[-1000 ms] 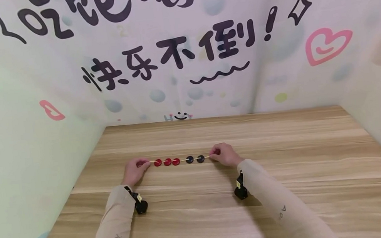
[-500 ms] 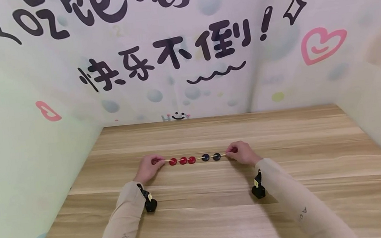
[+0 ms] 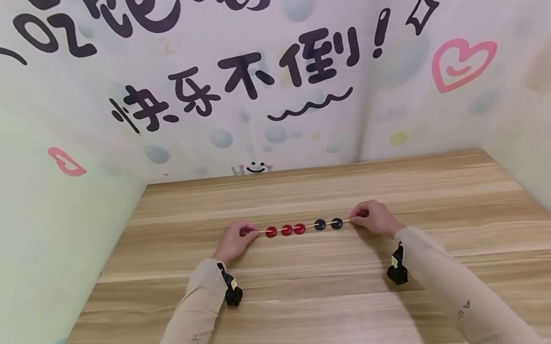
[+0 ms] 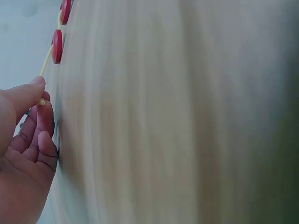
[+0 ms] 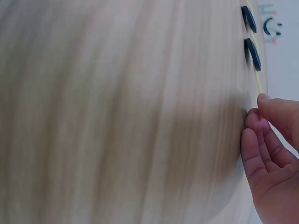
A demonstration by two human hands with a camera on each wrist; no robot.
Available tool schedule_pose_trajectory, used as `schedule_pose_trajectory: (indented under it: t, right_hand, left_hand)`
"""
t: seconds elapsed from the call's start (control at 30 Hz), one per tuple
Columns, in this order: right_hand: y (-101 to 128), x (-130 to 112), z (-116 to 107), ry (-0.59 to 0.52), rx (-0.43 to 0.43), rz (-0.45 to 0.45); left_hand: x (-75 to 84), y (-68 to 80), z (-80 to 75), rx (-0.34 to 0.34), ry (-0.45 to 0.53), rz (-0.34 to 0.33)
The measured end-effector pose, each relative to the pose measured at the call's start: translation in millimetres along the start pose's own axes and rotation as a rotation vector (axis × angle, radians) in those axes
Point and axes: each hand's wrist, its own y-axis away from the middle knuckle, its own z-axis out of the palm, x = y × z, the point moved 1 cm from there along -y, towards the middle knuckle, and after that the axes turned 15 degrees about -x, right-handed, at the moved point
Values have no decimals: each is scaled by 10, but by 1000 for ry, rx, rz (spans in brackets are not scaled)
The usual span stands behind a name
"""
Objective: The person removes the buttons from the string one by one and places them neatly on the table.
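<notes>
A thin yellow string (image 3: 310,226) is stretched level just over the wooden table (image 3: 320,313). Three red discs (image 3: 286,230) and two dark blue discs (image 3: 328,223) are threaded on it. My left hand (image 3: 234,239) pinches the left end of the string (image 4: 46,65) between thumb and finger, near the closest red disc (image 4: 56,46). My right hand (image 3: 374,217) pinches the right end of the string (image 5: 257,81), just past the dark blue discs (image 5: 252,53). Both forearms lie on the table in beige sleeves.
Printed walls with black characters and a pink heart (image 3: 460,63) close in the table at the back and on both sides. A black camera unit is strapped under each wrist (image 3: 233,294).
Both hands have carried the taut string and its discs to the right across the table. The grip and the order of the discs are unchanged.
</notes>
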Motion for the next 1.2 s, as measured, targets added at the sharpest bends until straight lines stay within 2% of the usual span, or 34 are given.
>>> schedule_pose_trajectory:
  t: [0.27, 0.4, 0.67, 0.87, 1.2]
  right_hand:
    - [94, 141, -106, -10, -3, 34]
    - [124, 174, -136, -6, -7, 35]
    - [176, 179, -149, -17, -24, 54]
    - [180, 197, -152, -46, -25, 41]
    - [187, 187, -175, -68, -44, 27]
  left_hand:
    - [105, -48, 105, -12, 31, 14]
    - [125, -63, 145, 12, 38, 6]
    - [137, -77, 176, 26, 44, -97]
    - [124, -99, 165, 2, 74, -132]
    - [144, -86, 114, -79, 124, -53]
